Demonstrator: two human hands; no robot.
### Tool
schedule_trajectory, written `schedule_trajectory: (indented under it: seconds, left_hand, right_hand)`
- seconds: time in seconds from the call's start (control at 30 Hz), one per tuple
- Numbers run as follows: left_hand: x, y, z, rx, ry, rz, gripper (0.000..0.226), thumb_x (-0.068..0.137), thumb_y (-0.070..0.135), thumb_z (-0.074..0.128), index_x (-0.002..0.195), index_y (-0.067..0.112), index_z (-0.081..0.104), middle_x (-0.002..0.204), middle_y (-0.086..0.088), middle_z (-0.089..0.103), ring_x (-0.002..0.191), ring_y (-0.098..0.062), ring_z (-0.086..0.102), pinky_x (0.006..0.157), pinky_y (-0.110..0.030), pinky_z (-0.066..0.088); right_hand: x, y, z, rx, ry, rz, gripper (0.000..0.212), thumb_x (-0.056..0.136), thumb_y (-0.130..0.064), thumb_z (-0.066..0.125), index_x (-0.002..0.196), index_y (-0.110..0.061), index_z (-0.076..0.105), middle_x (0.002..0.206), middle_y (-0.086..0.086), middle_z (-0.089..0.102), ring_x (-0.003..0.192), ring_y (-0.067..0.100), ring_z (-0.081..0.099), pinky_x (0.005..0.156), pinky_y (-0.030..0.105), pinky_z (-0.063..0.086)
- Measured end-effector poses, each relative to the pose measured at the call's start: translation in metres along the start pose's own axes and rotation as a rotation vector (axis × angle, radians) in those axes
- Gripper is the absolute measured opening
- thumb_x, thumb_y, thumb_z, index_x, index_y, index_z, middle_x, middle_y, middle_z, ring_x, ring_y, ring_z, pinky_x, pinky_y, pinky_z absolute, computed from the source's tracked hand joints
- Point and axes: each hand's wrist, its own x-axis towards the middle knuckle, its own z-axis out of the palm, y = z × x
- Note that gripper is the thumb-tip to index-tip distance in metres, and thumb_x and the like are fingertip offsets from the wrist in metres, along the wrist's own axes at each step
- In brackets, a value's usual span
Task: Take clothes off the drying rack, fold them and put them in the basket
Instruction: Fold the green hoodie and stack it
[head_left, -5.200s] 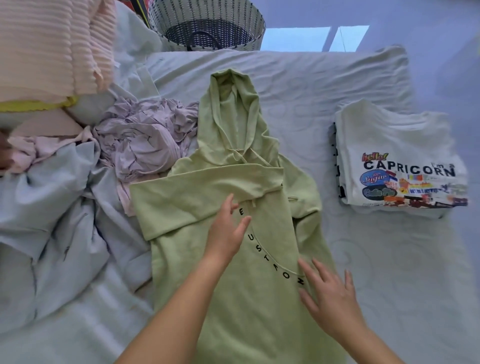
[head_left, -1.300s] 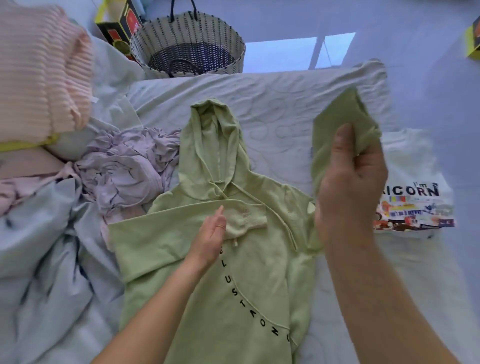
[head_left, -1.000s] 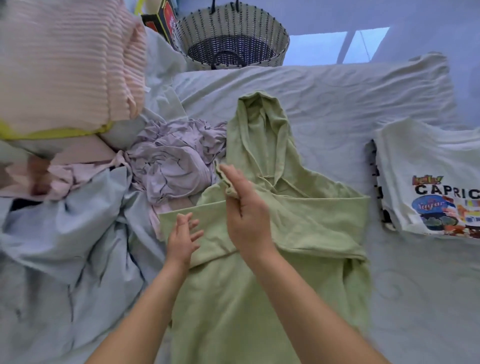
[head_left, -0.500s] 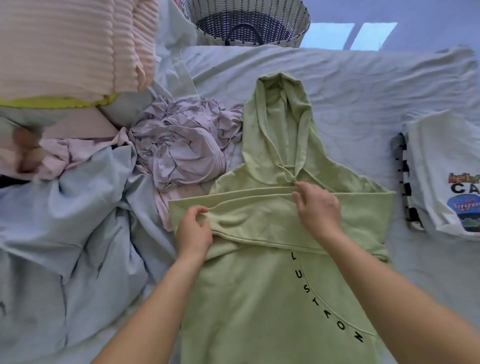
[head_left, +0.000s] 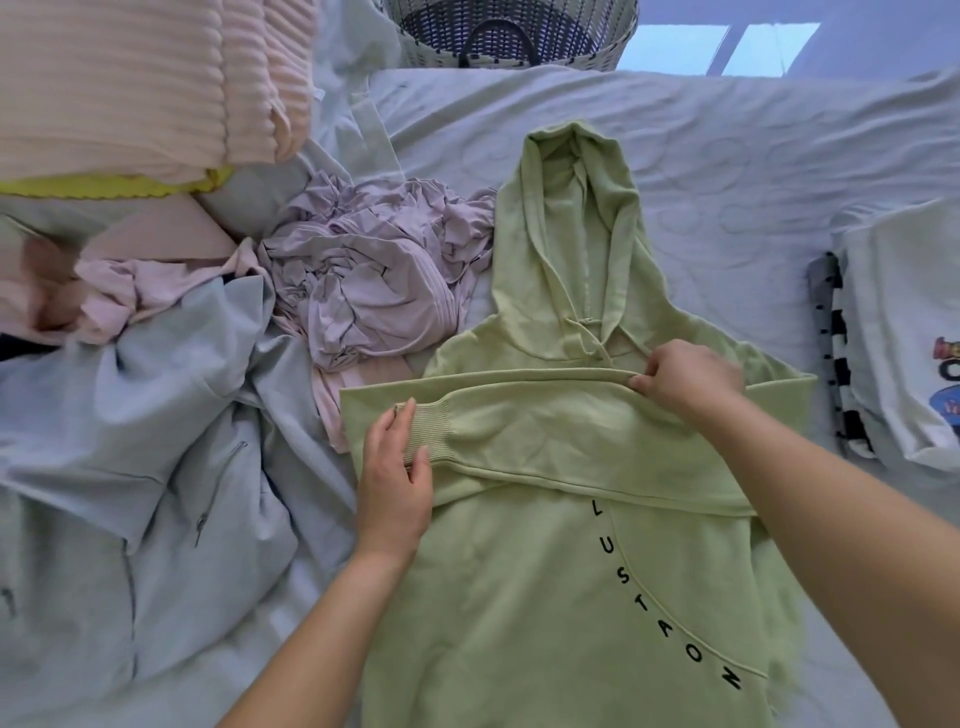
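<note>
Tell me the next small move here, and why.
Probably let go and fold the hood down over the sleeves: both lie crossed on the hoodie, the left hand holds a cuff, the right hand pinches their top edge, and the hood lies unfolded.

A pale quilted bedsheet (head_left: 727, 171) is lying wrinkled, and beyond it two bright patches of light (head_left: 675, 44) (slanted, four-sided) are glowing on the smooth floor (head_left: 893, 47).

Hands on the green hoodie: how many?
2. The left hand holds the ribbed cuff; the right hand pinches the folded sleeve at its upper edge.
</note>
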Motion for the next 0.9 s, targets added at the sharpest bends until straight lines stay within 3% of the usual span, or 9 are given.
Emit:
schedule_trajectory:
  seconds: [0.13,0.27,0.33,0.43,0.5,0.6,0.7,0.77,0.9]
  left_hand:
    - [0.006,-0.007,0.002,0.016,-0.017,-0.031,0.054,0.088,-0.005,0.055,0.140,0.009,0.046,0.139,-0.016,0.043,0.132,-0.026,0.039,0.100,0.001,0.012]
    - [0.003,-0.002,-0.001,0.023,0.034,0.006,0.053,0.088,-0.003,0.059,0.139,0.007,0.047,0.138,-0.016,0.044,0.131,-0.022,0.039,0.100,0.000,0.013]
    - [-0.002,0.002,-0.003,0.024,0.058,0.041,0.054,0.087,-0.004,0.060,0.138,0.007,0.048,0.137,-0.016,0.045,0.127,-0.014,0.037,0.099,0.004,0.013]
    - [-0.007,0.003,-0.003,0.029,0.054,0.052,0.054,0.087,-0.003,0.061,0.138,0.008,0.049,0.137,-0.015,0.046,0.125,-0.012,0.036,0.096,0.008,0.013]
    - [-0.006,0.001,-0.001,0.029,0.033,0.023,0.054,0.088,-0.001,0.060,0.139,0.010,0.047,0.139,-0.014,0.044,0.128,-0.018,0.039,0.094,0.007,0.013]
    - [-0.001,-0.005,0.003,0.046,-0.025,-0.016,0.055,0.089,0.001,0.058,0.141,0.012,0.044,0.141,-0.012,0.042,0.130,-0.022,0.041,0.096,-0.001,0.016]
    - [0.002,-0.005,0.004,0.052,-0.027,-0.016,0.055,0.089,0.000,0.058,0.141,0.010,0.045,0.140,-0.013,0.043,0.130,-0.024,0.042,0.099,-0.006,0.019]
    - [0.003,-0.002,0.003,0.052,-0.016,-0.001,0.055,0.089,0.001,0.058,0.141,0.012,0.045,0.140,-0.012,0.043,0.130,-0.022,0.042,0.099,-0.008,0.020]
    - [0.002,0.004,0.004,0.028,0.007,0.030,0.054,0.089,0.001,0.058,0.141,0.014,0.045,0.138,-0.012,0.044,0.130,-0.021,0.041,0.100,-0.007,0.019]
  right_hand:
    - [0.006,0.007,0.003,0.029,-0.070,0.062,0.029,0.087,-0.050,0.058,0.095,-0.023,0.065,0.099,0.002,0.066,0.099,0.026,0.060,0.093,0.039,0.044]
    - [0.005,0.020,-0.003,0.114,-0.152,-0.045,0.014,0.087,-0.035,0.055,0.081,-0.022,0.060,0.087,0.001,0.061,0.087,0.025,0.059,0.075,0.033,0.049]
    - [0.005,0.034,-0.009,0.049,-0.174,-0.058,0.012,0.083,-0.031,0.057,0.074,-0.023,0.060,0.084,0.001,0.062,0.081,0.024,0.058,0.074,0.033,0.050]
    - [0.004,0.059,-0.021,-0.111,-0.118,0.018,0.009,0.084,-0.030,0.057,0.083,-0.023,0.063,0.092,0.003,0.062,0.079,0.024,0.056,0.071,0.032,0.047]
    - [0.001,0.070,-0.026,-0.171,-0.040,0.076,0.015,0.092,-0.034,0.055,0.095,-0.021,0.060,0.100,0.006,0.061,0.085,0.027,0.055,0.070,0.032,0.042]
    - [-0.005,0.076,-0.017,-0.119,0.013,0.022,0.030,0.093,-0.049,0.051,0.101,-0.021,0.055,0.103,0.006,0.060,0.095,0.028,0.057,0.073,0.034,0.042]
    - [-0.010,0.089,-0.011,-0.025,-0.026,0.040,0.050,0.081,-0.072,0.050,0.086,-0.022,0.050,0.086,-0.003,0.058,0.089,0.024,0.058,0.078,0.038,0.044]
    - [-0.012,0.102,-0.015,-0.058,-0.113,0.043,0.058,0.071,-0.082,0.051,0.072,-0.024,0.053,0.074,-0.005,0.059,0.078,0.019,0.057,0.073,0.035,0.048]
    - [-0.006,0.114,-0.017,0.136,-0.214,-0.055,0.044,0.083,-0.052,0.064,0.061,-0.016,0.050,0.063,-0.001,0.051,0.062,0.017,0.048,0.055,0.030,0.032]
